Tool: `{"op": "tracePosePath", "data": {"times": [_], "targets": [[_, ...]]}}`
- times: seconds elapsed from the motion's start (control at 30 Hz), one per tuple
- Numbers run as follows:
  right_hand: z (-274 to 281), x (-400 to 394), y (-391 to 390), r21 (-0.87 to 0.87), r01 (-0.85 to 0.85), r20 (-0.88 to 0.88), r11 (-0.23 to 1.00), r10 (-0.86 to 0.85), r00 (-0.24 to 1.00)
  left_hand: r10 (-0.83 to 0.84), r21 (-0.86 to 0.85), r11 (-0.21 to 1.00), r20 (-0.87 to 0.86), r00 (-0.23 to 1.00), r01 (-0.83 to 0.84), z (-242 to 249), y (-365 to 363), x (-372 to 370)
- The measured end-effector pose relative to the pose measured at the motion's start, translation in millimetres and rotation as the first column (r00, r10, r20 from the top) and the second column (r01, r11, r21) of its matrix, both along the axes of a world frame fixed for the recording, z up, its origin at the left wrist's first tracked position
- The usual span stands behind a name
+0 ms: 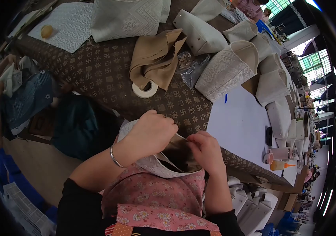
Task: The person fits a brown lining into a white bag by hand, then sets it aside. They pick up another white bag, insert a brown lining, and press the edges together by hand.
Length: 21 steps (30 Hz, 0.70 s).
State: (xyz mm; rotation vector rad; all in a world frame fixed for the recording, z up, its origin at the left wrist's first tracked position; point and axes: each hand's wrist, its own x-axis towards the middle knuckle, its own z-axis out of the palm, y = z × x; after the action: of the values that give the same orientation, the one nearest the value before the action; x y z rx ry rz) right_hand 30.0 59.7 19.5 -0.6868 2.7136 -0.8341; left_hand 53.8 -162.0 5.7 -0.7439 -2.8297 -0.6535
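A white patterned fabric bag (168, 171) with a brown lining rests against my lap, its mouth facing up. My left hand (152, 131) is closed at the bag's far left rim, its fingertips curled out of sight. On the right rim, my right hand (206, 151) pinches the edge, with the thumb inside the opening. Beyond the hands on the table lie a roll of white tape (145, 92) and a folded stack of brown lining fabric (152, 59).
Several white bags (231, 69) stand at the table's back right. A white sheet (239, 122) holds a small blue piece (226, 98). A pink mug (268, 157) and a glue bottle (280, 165) sit near the right edge. Another person (12, 86) works at left.
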Motion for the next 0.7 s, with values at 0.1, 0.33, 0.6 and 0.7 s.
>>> {"op": "tracePosePath", "data": {"times": [0.1,0.33,0.6,0.7], "targets": [[-0.1,0.1,-1.9,0.006,-0.064,-0.077,0.998,0.064,0.995,-0.013,0.008,1.0,0.016,1.0,0.013,0.7,-0.7,1.5],[4.1,-0.8,-13.4,0.039,-0.076,-0.096,0.996,0.08,0.992,0.016,0.055,0.998,-0.018,1.0,-0.015,0.1,-2.9,0.3],[-1.4,4.6,-35.2,0.058,-0.077,-0.123,0.995,0.084,0.989,0.022,0.063,0.998,-0.002,1.0,-0.022,2.9,-2.9,1.7],[-9.6,2.6,-34.0,-0.008,-0.094,-0.086,0.995,0.093,0.992,0.066,0.163,0.983,0.121,0.99,-0.086,19.1,-6.5,8.5]]}}
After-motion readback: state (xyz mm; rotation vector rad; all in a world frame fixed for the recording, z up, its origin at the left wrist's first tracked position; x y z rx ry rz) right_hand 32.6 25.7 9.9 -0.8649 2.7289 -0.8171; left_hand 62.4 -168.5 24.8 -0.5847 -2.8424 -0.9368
